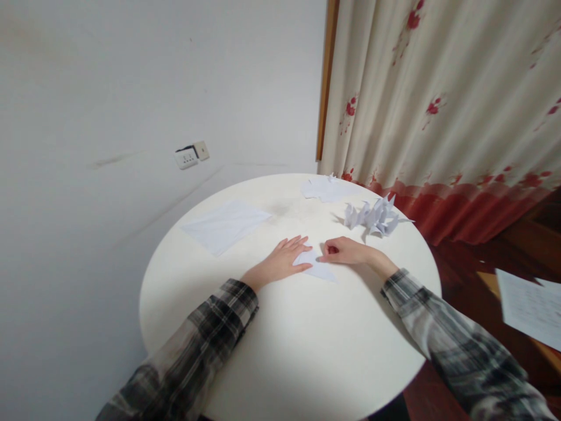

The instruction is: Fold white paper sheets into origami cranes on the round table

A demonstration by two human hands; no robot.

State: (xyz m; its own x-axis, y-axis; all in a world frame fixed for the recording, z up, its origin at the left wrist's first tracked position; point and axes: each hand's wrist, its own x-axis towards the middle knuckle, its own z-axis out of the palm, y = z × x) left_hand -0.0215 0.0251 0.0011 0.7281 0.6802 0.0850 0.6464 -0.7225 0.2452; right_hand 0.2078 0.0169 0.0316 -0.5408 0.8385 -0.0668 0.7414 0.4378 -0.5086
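Note:
A small folded piece of white paper [322, 271] lies on the round white table [280, 362], partly covered by my left hand [287, 258]. That hand rests flat on it with fingers spread, pressing from the left. At the paper's upper right edge, my right hand [344, 251] is closed, its fingers curled and thumb and fingertips together. Those fingertips meet the edge of the sheet, but whether anything is pinched between them is hidden.
Folded white paper cranes [379, 217] stand in a cluster behind my right hand. A creased paper square [228, 225] lies at the left, and more paper [326, 189] at the far edge. A wall socket [186, 158], a curtain [438, 117] and printed sheets [530, 307] surround the table.

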